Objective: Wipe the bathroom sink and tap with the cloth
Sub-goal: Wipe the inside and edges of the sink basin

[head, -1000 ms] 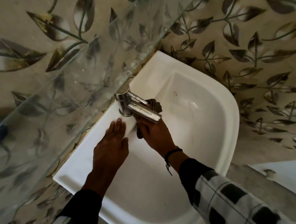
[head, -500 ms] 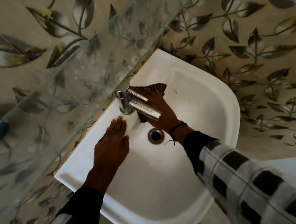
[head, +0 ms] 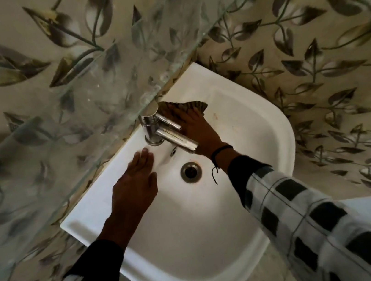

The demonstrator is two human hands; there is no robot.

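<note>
While the right fingers (head: 188, 117) lie straight and together on the striped cloth (head: 196, 105) | right hand (head: 198, 131) presses it on the sink (head: 276, 126) ledge behind the tap (head: 154, 130) | left hand (head: 135, 184) flat, fingers together, beside tap base

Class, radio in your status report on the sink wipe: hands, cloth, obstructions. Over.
Right hand flat, pressing cloth on sink beside tap. Left hand open, resting on sink. In the way: tap overhanging right hand.

bathroom | white sink (head: 272, 132) | chrome tap (head: 154, 130) | leaf-patterned wall tiles (head: 325, 52) | glass shelf (head: 90, 92)
</note>
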